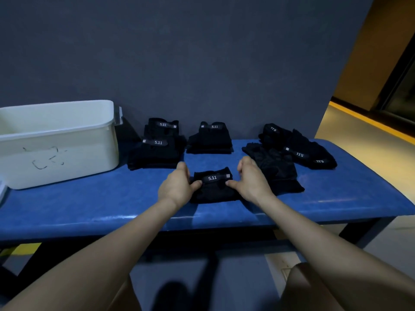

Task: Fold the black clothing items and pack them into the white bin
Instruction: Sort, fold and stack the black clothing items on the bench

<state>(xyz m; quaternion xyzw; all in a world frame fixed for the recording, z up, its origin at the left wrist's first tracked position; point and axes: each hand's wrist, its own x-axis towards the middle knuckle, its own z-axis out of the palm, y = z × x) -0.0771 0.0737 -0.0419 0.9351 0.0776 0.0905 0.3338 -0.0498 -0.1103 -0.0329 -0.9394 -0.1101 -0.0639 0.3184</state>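
Both hands on the folded black garment (pixel 213 187) at the front-centre of the blue bench (pixel 89 203): left hand (pixel 177 187) and right hand (pixel 251 182) each pinch a side edge, fingers curled, thumbs on top near the 5.11 label. White bin (pixel 58 142) sits at the far left, well apart. Risk: soft fabric, so lifting by the edges alone may let the fold sag open on the way over (the bin's inside isn't visible from here). The loose pile (pixel 274 167) just beside the right hand could snag.
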